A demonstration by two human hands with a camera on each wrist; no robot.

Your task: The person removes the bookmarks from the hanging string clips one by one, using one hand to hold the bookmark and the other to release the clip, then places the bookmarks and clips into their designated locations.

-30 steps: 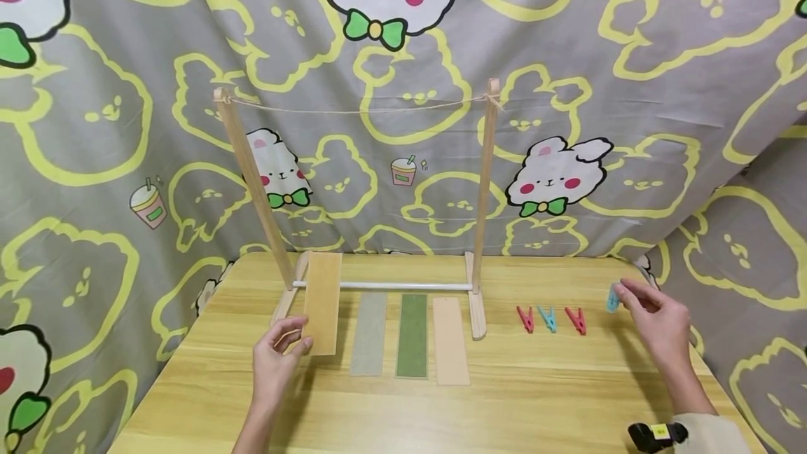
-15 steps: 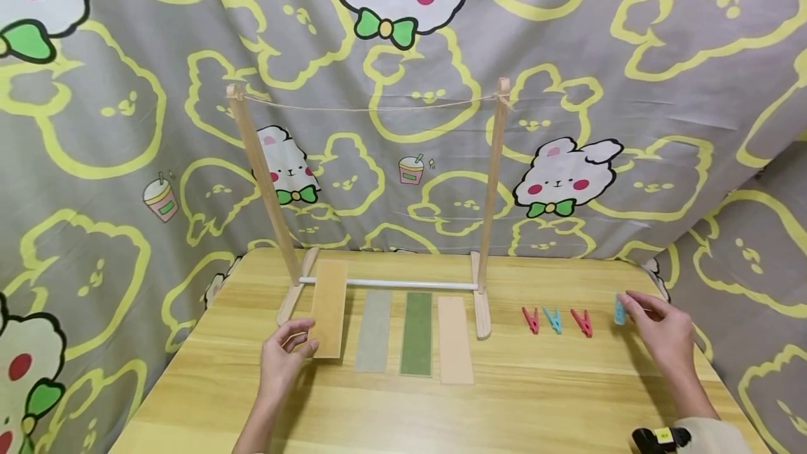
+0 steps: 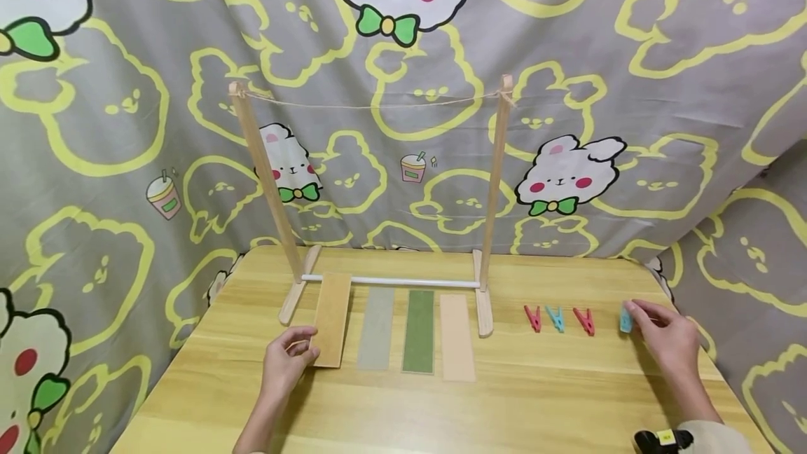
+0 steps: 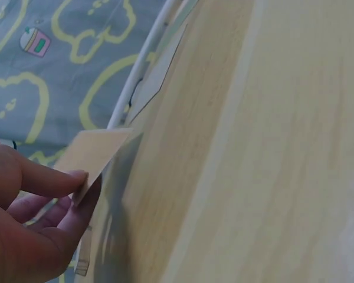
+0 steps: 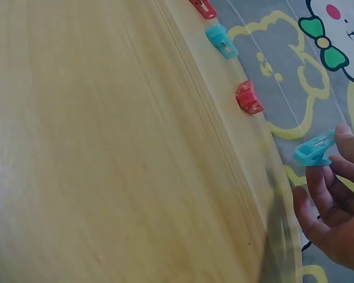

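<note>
My left hand (image 3: 286,359) pinches the lower left edge of a tan rectangular card (image 3: 333,321). In the left wrist view the card (image 4: 97,153) is tilted above the table, thumb and fingers on its edge. On the right, my right hand (image 3: 668,335) holds a blue clothespin (image 3: 625,317) between thumb and fingers; the right wrist view shows this clothespin (image 5: 314,150) lifted off the surface. To the tan card's right lie a grey card (image 3: 376,328), a green card (image 3: 419,331) and a peach card (image 3: 457,338).
A wooden frame (image 3: 494,188) with a string (image 3: 372,106) tied between its posts and a white bar (image 3: 410,281) low down stands behind the cards. Between frame and right hand lie a red clothespin (image 3: 533,318), a blue clothespin (image 3: 555,319) and another red clothespin (image 3: 585,321).
The tan card has come down and nearer in my left hand. My right hand has lowered slightly with the blue clothespin. The head view has shifted a little.
</note>
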